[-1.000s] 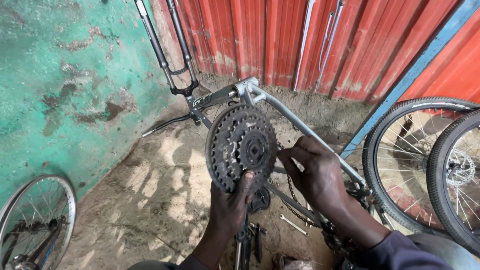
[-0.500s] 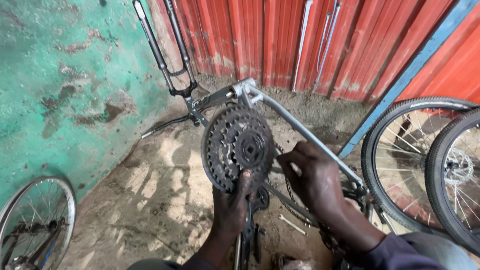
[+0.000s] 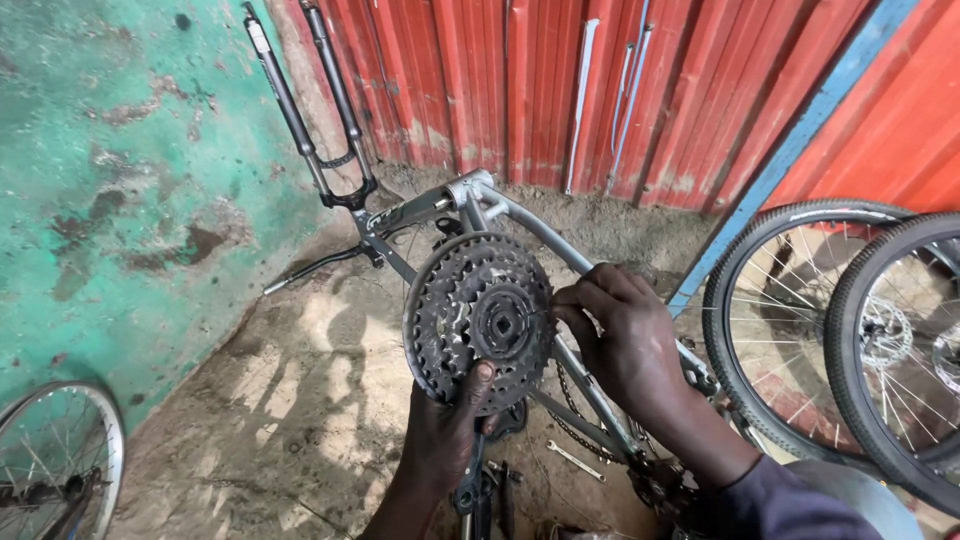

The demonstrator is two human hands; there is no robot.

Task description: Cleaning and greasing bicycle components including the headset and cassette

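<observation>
A dirty black stack of bicycle sprockets point(image 3: 478, 318) is held up in the middle of the head view. My left hand point(image 3: 450, 430) grips its lower edge, thumb pressed on the toothed face. My right hand point(image 3: 622, 340) touches its right rim with bent fingers. Behind and below lies a grey bicycle frame point(image 3: 520, 215), upside down on the dirt, with a chain point(image 3: 570, 415) hanging beside it.
Two spoked wheels with tyres point(image 3: 800, 330) stand at the right against a red corrugated wall point(image 3: 560, 90). A bare rim point(image 3: 60, 460) sits bottom left by a green wall. A black suspension fork point(image 3: 315, 110) leans at the back. A small spanner point(image 3: 575, 460) lies on the ground.
The sprocket stack has stayed in my hands, shifting slightly. My right hand's fingers have moved closer onto its right rim.
</observation>
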